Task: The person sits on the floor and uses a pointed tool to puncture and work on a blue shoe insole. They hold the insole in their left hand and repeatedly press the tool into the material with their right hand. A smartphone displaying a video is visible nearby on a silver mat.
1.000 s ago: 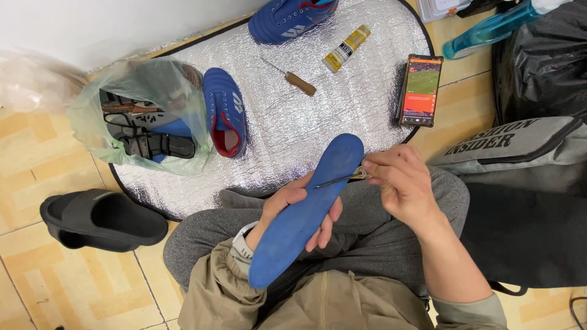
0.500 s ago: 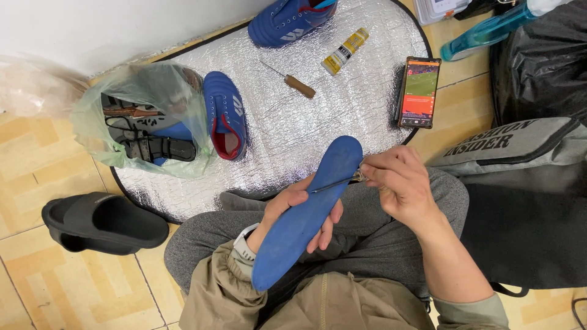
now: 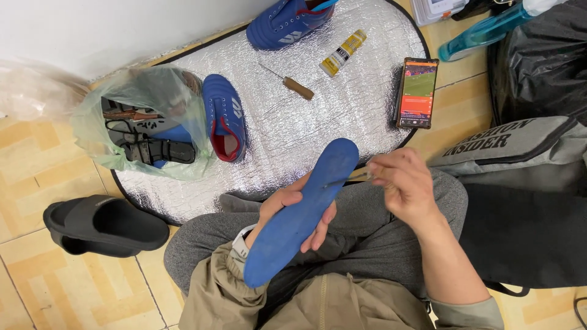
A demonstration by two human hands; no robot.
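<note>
Resting across the lap, a blue insole is gripped from underneath by the left hand, fingers curled round its edges, toe end pointed at the silver mat. The right hand is pinched on a thin tool whose tip is set against the insole's upper part. On the mat are seen a blue shoe, an awl, a glue tube and a phone; a black sandal is left on the tiles

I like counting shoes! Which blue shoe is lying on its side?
The blue shoe beside the plastic bag; its red lining shows. The other blue shoe, at the mat's far edge, sits upright.
</note>
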